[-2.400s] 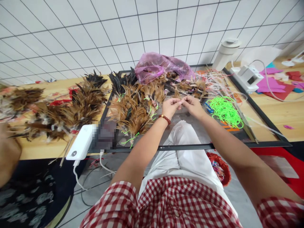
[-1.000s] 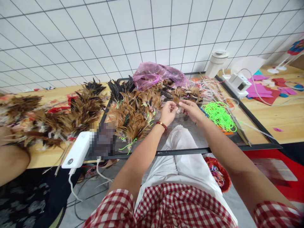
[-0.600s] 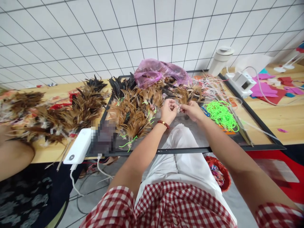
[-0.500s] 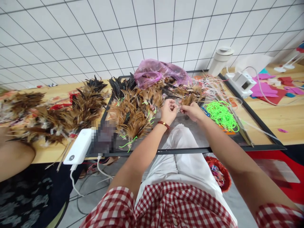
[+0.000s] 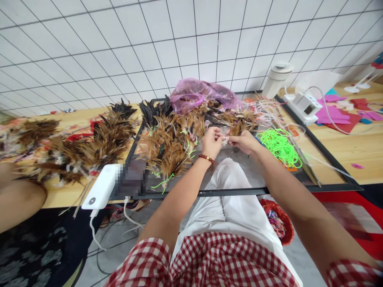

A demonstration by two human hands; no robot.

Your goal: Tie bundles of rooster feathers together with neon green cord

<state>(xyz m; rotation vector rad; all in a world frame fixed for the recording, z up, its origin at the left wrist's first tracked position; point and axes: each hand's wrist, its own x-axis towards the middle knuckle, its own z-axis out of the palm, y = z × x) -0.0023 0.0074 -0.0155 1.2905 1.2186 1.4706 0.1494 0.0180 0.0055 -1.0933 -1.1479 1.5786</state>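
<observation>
Both hands meet over the dark glass-like tabletop panel in front of me. Between the fingers of my right hand (image 5: 245, 142) is a small bunch of brown feathers (image 5: 235, 128), its tips pointing away from me. My left hand (image 5: 212, 141), with a beaded bracelet at the wrist, is closed in a pinch at the pale, fluffy base of that bunch. Any thread there is too small to make out. Left of my hands lie brown feather bunches (image 5: 167, 145), some tied with bright green cord. A heap of green cord (image 5: 279, 147) lies right of my right hand.
Behind the feathers sits a pink plastic bag (image 5: 206, 93). A white bottle (image 5: 277, 79) stands by the tiled wall, near a power strip with a charger (image 5: 306, 105). A white power bank (image 5: 100, 187) lies front left. Another person's arm (image 5: 20, 187) rests at far left.
The view has tilted slightly upward, so everything sits a little lower. My hands stay together at the feather base, and the pale fluff between them shows more plainly.
</observation>
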